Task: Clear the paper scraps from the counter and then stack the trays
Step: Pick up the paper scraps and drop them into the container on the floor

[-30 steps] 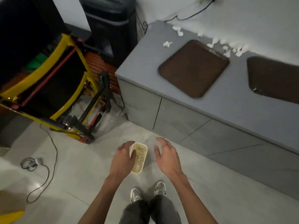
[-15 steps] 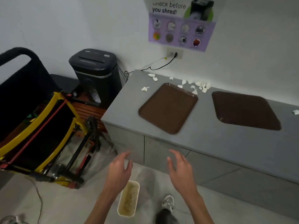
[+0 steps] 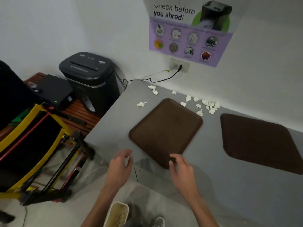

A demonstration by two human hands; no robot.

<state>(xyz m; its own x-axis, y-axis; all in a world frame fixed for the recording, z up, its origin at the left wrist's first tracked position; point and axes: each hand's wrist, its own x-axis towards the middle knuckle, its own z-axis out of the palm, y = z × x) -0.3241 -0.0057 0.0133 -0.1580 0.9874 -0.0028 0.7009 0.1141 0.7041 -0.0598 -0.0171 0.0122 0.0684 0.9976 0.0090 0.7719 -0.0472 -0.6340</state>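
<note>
Paper scraps (image 3: 209,104), white and crumpled, lie on the grey bench (image 3: 113,122) along the wall, most of them clustered just behind the far corner of the nearer tray (image 3: 165,131). A few more sit toward the bench's back left corner, and one lies alone beside that tray's left edge. The nearer tray is brown, lies flat, and is turned at an angle to the bench front. The farther tray (image 3: 260,141), darker in the shade, lies flat well apart to its right. The left grip (image 3: 120,167), a bare hand, hovers at the bench's front edge with its fingers loosely curved and apart, holding nothing. The right grip (image 3: 182,171) is likewise loose and holds nothing, its fingertips over the nearer tray's front corner; contact cannot be told through the blur. A cream tub (image 3: 118,213) with tan contents stands on the floor between the forearms. A black shredder (image 3: 90,76) stands left of the bench, under a poster (image 3: 188,30) reading "you shred!".
</note>
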